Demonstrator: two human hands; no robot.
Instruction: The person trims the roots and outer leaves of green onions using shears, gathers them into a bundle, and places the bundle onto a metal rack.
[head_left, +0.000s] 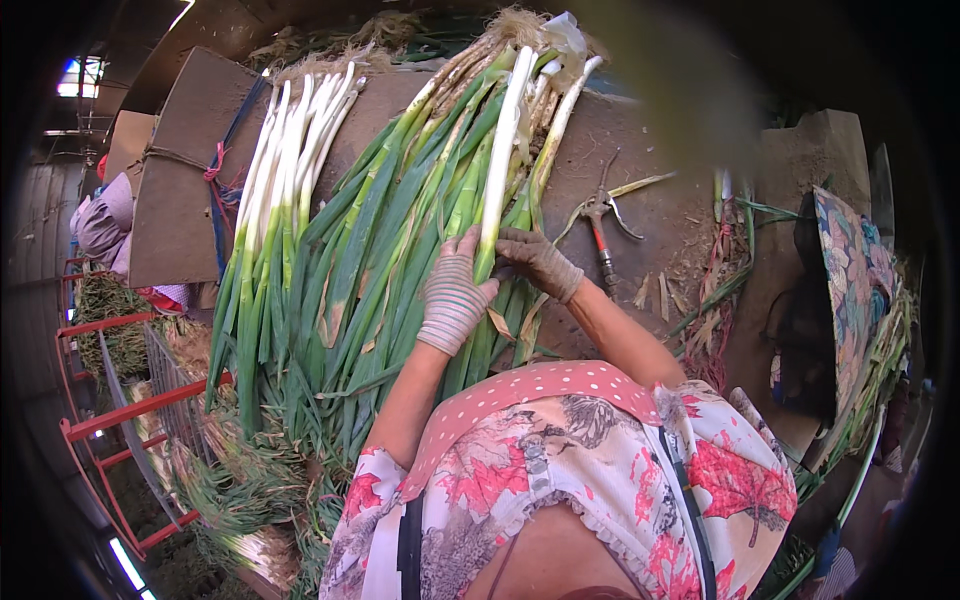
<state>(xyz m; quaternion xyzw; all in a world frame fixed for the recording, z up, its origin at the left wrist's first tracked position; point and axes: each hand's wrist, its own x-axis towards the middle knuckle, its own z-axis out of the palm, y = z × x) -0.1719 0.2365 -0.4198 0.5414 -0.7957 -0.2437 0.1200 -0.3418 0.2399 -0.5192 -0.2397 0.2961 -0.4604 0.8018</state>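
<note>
My left hand (455, 292), in a striped knit glove, grips a peeled green onion (504, 150) where its white shank turns green. Close on its right, my right hand (538, 261) wears a soiled glove; its fingers touch or lie just beside the same stalk, and their grip is partly hidden. Beneath both hands spreads a pile of green onions (390, 195) with dirty outer skins and roots at the far end. To the left lies a row of clean white-stemmed onions (289, 157). An air blow gun (600, 225) with a red part rests right of my hands.
A brown board (191, 165) tied with cord stands at the left. Beyond it are a red metal frame (142, 409) and heaped onion bundles (225, 480). Peeled scraps and pink string (720, 277) lie on the right of the worktop. A person in a purple hat (109, 217) is at far left.
</note>
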